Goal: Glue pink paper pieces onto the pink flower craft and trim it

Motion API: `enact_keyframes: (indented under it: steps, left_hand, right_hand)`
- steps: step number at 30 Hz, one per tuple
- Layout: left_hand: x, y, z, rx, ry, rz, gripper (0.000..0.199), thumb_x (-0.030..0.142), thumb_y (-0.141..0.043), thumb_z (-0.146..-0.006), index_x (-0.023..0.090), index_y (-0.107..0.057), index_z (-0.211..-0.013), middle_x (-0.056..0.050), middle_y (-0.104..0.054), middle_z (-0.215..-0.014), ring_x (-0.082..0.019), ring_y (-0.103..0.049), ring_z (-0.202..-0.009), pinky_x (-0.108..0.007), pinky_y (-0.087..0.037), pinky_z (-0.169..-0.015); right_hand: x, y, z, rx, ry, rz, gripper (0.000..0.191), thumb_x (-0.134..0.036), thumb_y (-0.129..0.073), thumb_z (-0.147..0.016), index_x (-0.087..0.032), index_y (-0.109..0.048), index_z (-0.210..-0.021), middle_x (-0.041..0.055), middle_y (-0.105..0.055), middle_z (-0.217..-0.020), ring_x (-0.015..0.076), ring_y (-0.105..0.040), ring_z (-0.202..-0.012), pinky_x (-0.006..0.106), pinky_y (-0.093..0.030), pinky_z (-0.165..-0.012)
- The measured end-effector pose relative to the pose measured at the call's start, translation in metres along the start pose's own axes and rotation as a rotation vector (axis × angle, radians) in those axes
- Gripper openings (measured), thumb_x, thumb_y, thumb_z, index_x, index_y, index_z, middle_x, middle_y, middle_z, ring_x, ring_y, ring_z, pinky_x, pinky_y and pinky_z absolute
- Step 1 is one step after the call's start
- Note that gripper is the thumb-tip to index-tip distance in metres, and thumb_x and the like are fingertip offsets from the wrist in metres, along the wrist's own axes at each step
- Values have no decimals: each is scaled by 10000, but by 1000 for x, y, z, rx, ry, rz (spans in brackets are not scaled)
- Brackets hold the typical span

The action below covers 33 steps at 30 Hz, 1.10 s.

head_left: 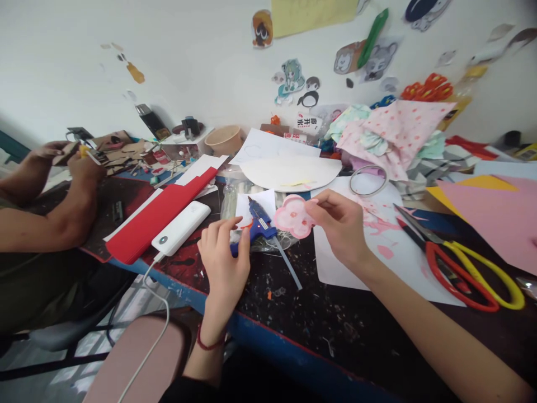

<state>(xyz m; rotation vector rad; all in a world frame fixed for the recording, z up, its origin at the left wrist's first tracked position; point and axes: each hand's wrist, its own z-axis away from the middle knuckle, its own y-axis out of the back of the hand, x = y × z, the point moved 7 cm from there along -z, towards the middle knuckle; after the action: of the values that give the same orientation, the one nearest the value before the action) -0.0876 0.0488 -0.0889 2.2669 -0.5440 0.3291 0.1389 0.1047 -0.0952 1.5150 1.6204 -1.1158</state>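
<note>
My right hand (342, 224) pinches the right edge of a pink flower-shaped piece (293, 215) with small red marks, held up over the table. My left hand (224, 246) is raised at the left with its fingers apart and nothing in them. Just behind its thumb lies a blue glue gun (260, 221), partly hidden by the fingers, with a translucent glue stick (287, 263) sticking out toward the table's front. Under the gun's nozzle is a small white paper (268, 200). A white sheet with pink cutouts (335, 263) lies beneath my right forearm.
Large scissors (457, 263) with red and yellow handles lie at the right. A white power bank (181, 228) with a cable and red material (161, 218) lie at the left. Behind are a white oval board (289, 170), a tape ring (369, 179) and fabric (390, 131). Another person's arms (71, 207) work at far left.
</note>
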Motion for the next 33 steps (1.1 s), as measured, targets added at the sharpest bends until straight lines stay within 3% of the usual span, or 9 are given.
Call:
enact_keyframes:
  steps: [2,6,10,21,33]
  left_hand:
    - [12,7,-10,7,33,266,204,310,-604,-978,205,-674,-1138,-74,-667,-1035,-221,-590,-960,-366,-436,-846]
    - [38,-4,-24,-195,119,686,284,316,-696,-931,226,-661,-1198,-57,-696,-1112,-181,-598,-947,-333,-442,-823]
    - [49,-17,-24,-252,214,923,379,272,-751,-890,225,-616,-1240,-48,-708,-1041,-178,-619,-931,-335,-452,-835]
    - [52,-23,-21,-257,263,951,385,184,-727,-872,215,-586,-1230,-23,-686,-928,-148,-574,-809,-313,-452,-739]
    - [52,-26,-20,-269,300,968,359,204,-720,-861,223,-591,-1196,-14,-651,-858,-143,-564,-741,-299,-464,-678]
  right_hand:
    - [-3,-6,4,-71,22,49,156,-249,-711,-882,-205,-660,-740,-33,-611,-671,77,-559,-604,218,-464,-558]
    - [-9,-13,10,-160,59,159,128,-265,-715,-892,-207,-672,-785,-30,-651,-698,81,-594,-618,229,-465,-569]
    - [-12,-17,12,-196,96,221,129,-256,-711,-893,-207,-672,-780,-28,-671,-694,87,-601,-622,246,-452,-574]
    - [-16,-21,16,-249,150,237,138,-230,-702,-898,-214,-674,-764,-37,-682,-677,84,-593,-615,233,-462,-571]
    - [-16,-22,16,-259,130,235,148,-269,-700,-903,-215,-676,-767,-18,-698,-687,109,-619,-621,251,-469,-545]
